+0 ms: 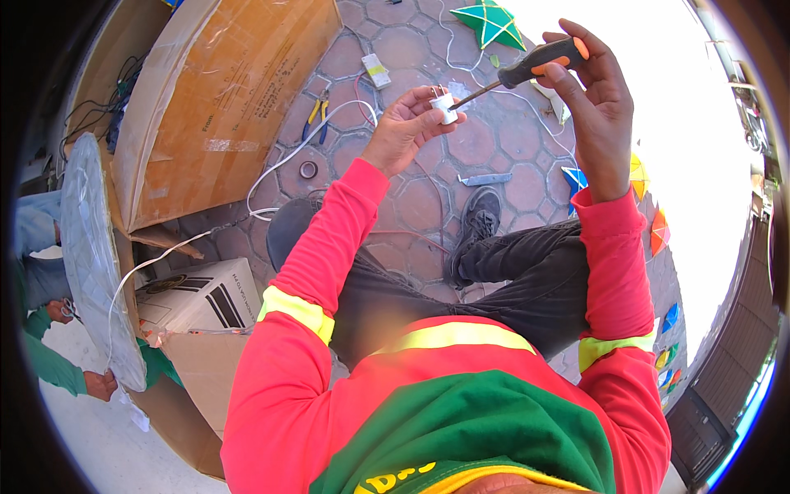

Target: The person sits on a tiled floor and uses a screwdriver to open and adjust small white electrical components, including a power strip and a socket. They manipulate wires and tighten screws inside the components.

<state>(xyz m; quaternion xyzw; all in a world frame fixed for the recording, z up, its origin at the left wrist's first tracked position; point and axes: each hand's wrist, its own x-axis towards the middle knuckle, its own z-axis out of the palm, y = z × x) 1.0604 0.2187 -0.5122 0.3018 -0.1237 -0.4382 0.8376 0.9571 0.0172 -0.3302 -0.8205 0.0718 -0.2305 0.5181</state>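
My left hand (401, 132) grips a small white plug (445, 112) with metal prongs pointing upward. My right hand (597, 107) holds a screwdriver (539, 64) by its black and orange handle, the tip resting at the plug's face. Below and left of them lie pliers (317, 115) with blue and yellow handles and a roll of dark tape (309, 170). White cable (276, 160) runs over the pavers, and a small pale block (374, 71) lies above the pliers.
Large cardboard boxes (197, 99) and a smaller carton (202, 296) are on my left. A co-worker's hand (99, 384) holds a silvery panel (107, 272). Colored star decorations (485, 25) lie ahead and along my right. A grey strip (485, 179) lies near my shoe (480, 218).
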